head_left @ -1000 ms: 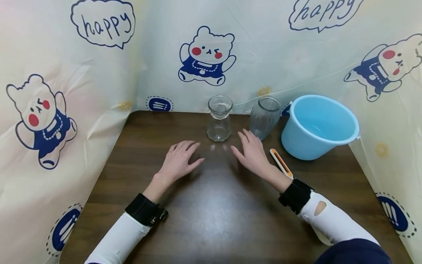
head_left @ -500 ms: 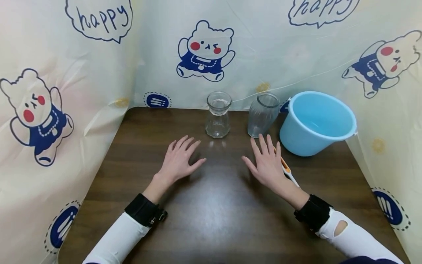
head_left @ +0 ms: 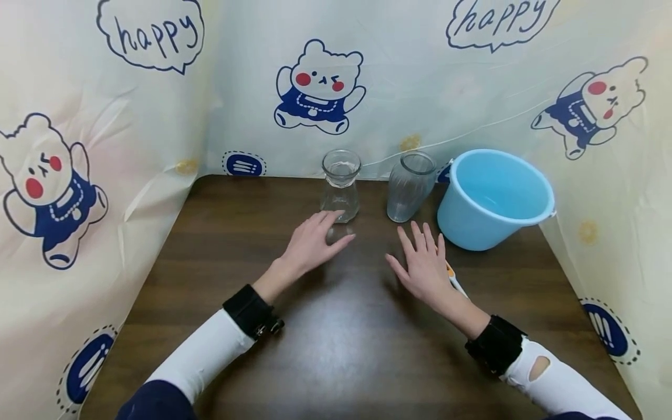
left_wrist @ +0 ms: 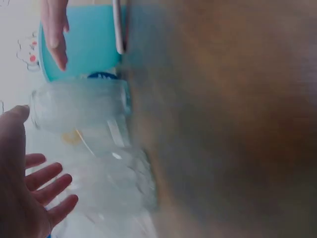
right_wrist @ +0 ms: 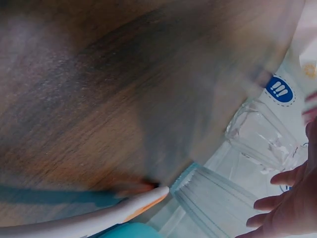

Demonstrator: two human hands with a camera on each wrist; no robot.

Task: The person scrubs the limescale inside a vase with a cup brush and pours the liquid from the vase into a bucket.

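Note:
A clear glass vase with a flared neck (head_left: 341, 189) stands upright near the table's back edge. My left hand (head_left: 315, 242) is just in front of it, fingers extended, the fingertips overlapping its base in the head view; contact cannot be told. To the right stands a bluish ribbed glass vase (head_left: 409, 189), also upright. My right hand (head_left: 426, 268) hovers before this one with fingers spread, holding nothing. Partly under the right hand lies a long white-and-orange handle (right_wrist: 136, 208); its far end is hidden. In the left wrist view both the flared vase (left_wrist: 114, 183) and ribbed vase (left_wrist: 79, 104) are blurred.
A light blue bucket (head_left: 483, 230) stands at the back right, beside the ribbed vase. The brown wooden table (head_left: 336, 350) is bounded behind and on both sides by a printed curtain (head_left: 241, 87).
My left hand has moved right and slightly forward to the flared vase. My right hand has drawn back and right from the ribbed vase, over the handle, with its fingers spread wider.

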